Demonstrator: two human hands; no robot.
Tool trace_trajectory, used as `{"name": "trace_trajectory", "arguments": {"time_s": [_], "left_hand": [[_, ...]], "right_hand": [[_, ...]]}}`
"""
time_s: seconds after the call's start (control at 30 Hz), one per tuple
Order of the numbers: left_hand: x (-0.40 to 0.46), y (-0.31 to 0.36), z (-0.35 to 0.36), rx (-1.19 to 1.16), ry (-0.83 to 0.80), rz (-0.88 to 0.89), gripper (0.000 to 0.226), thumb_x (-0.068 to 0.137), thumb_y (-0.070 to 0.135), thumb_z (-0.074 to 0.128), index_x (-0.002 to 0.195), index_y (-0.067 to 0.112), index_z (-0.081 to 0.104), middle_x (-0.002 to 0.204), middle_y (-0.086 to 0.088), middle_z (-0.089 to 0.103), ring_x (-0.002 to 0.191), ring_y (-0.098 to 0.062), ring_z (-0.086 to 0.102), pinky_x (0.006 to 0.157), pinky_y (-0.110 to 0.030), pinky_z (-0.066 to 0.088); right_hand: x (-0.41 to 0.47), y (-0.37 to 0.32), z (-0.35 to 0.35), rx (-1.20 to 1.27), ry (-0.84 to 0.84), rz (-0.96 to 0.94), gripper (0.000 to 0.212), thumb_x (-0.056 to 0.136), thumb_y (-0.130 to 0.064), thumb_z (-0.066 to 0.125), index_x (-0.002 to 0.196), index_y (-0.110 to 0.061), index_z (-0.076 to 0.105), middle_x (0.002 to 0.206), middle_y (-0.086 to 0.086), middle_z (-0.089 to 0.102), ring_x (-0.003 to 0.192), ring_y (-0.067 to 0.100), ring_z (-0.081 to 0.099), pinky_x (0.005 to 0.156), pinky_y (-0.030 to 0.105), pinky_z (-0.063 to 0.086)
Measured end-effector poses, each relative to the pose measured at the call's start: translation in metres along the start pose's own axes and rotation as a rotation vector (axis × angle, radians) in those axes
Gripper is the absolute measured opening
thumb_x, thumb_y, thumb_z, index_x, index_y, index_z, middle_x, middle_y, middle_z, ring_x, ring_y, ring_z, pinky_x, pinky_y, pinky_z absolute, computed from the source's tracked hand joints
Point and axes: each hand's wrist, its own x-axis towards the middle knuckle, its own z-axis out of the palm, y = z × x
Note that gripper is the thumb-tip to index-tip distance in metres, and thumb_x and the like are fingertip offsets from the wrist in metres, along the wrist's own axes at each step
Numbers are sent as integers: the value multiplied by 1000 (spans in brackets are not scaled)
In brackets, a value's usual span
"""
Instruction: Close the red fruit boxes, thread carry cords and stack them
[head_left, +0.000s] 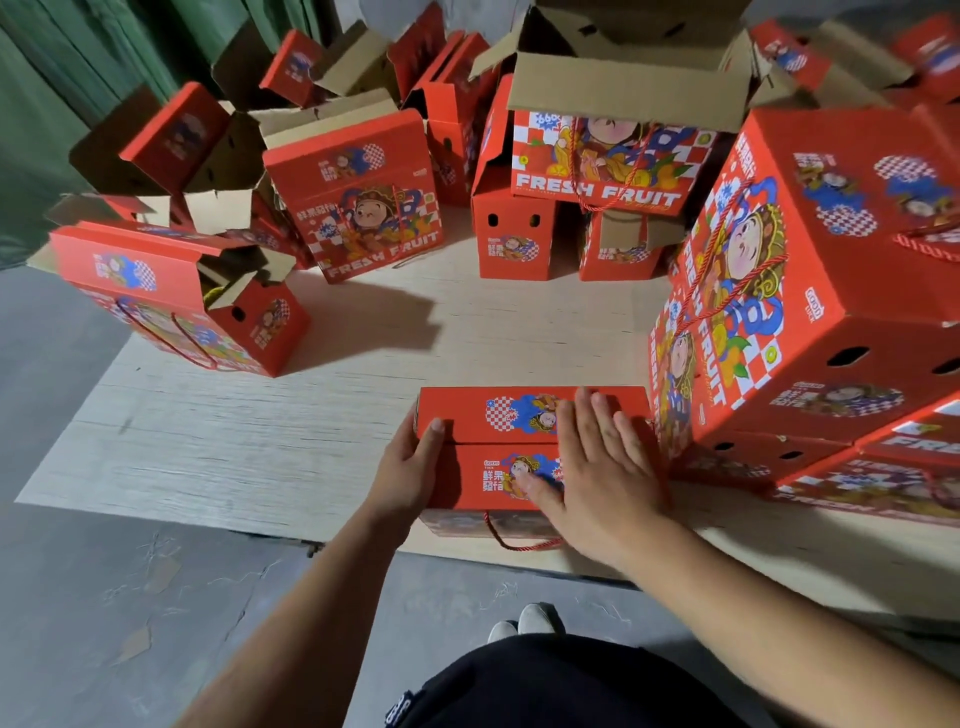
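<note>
both hands on the closed red fruit box (470, 470) at six o'clock.
long axis nine-to-three; left hand (410, 470) grips its nine o'clock end, right hand (597, 467) presses flat, fingers (587, 415) spread; stack (810, 312) at three o'clock.

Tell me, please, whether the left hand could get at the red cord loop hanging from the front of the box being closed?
Probably yes: the left hand grips the box's left end, and the cord loop hangs uncovered just below, with nothing between.

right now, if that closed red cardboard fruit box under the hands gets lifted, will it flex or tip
Probably stiff: the closed red cardboard fruit box has its flaps flat under the right hand and left hand. Its broad base suggests little tipping. The red carry cord hangs slack, so it would likely swing.
</note>
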Motion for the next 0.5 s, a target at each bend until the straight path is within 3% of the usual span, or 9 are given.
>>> {"name": "trace_trajectory", "arguments": {"time_s": [0.1, 0.2, 0.33, 0.43, 0.5], "left_hand": [[-1, -1, 0, 8, 12, 1, 27, 110, 32, 54, 132, 24, 67, 113, 13, 78, 102, -1, 73, 77, -11, 54], [-1, 2, -6, 15, -41, -20, 26, 109, 33, 55, 130, 25, 68, 110, 14, 79, 98, 1, 74, 74, -11, 54], [3, 1, -12, 2, -91, -25, 25, 108, 33, 56, 129, 27, 67, 113, 12, 79, 101, -2, 74, 75, -13, 55], [4, -6, -16, -1, -95, -46, 30, 109, 45, 52, 126, 31, 71, 118, 8, 78, 107, -8, 74, 77, -16, 57], [3, -10, -21, -86, -105, -108, 47, 107, 59, 44, 131, 29, 71, 128, -2, 75, 116, -17, 72, 89, -28, 60]], "right_hand": [[-6, -49, 10, 18, -34, -220, 106, 90, -87, 7, 162, -11, -12, 168, 9, -24, 153, 23, -29, 123, 40, -22], [-8, -48, 8, -24, -26, -265, 102, 91, -84, 7, 163, -15, -12, 169, 2, -24, 154, 16, -28, 127, 41, -10], [-20, 0, 1, -26, -65, -183, 93, 92, -83, -2, 158, -22, -28, 163, -5, -37, 151, 13, -32, 128, 39, -8], [-36, 32, -1, -13, -82, -71, 92, 90, -85, -5, 154, -26, -33, 160, -6, -43, 149, 12, -35, 126, 37, -13], [-39, 52, -8, 215, -104, 69, 88, 92, -82, 6, 156, -32, -27, 161, -9, -40, 150, 10, -34, 125, 38, -14]]}}
